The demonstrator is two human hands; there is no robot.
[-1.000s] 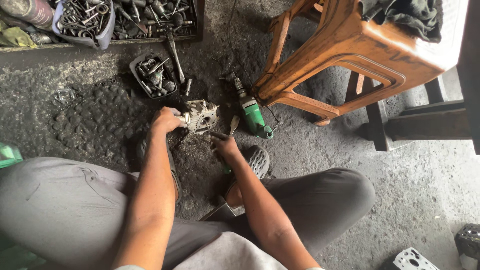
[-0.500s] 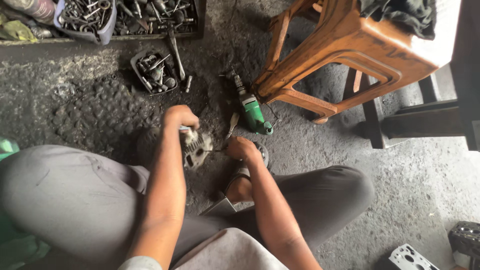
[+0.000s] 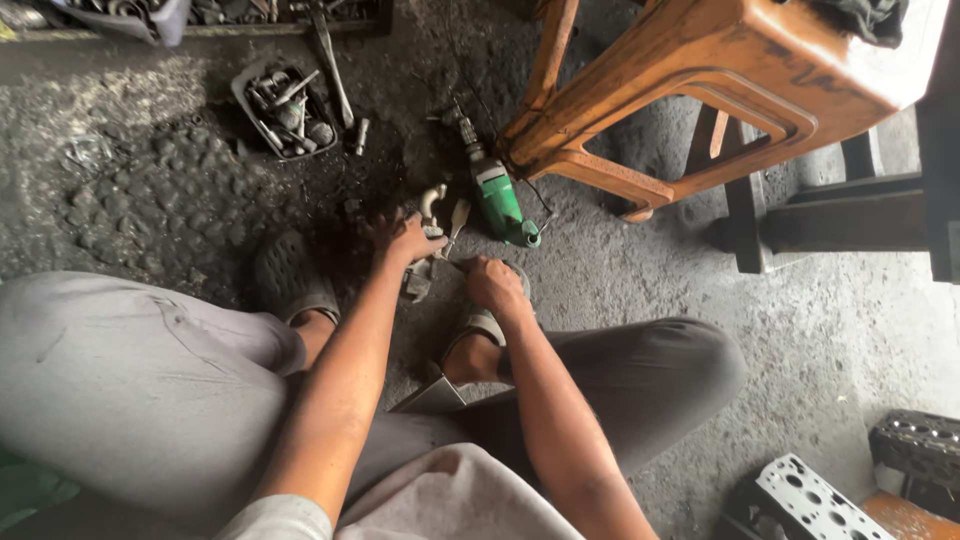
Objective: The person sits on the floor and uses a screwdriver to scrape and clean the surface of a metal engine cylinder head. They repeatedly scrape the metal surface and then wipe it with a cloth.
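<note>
The right hand (image 3: 493, 283) sits just above the sandalled right foot (image 3: 478, 325), its grip closed around a small tool whose shape I cannot make out. At its ten o'clock, the left hand (image 3: 405, 240) is clamped on a grey metal part (image 3: 428, 240) resting on the dark floor (image 3: 150, 200). A green power drill (image 3: 498, 197) lies at one o'clock, near the part. Farther out, a tray of sockets (image 3: 285, 105) sits at eleven, an orange stool (image 3: 700, 90) at two.
</note>
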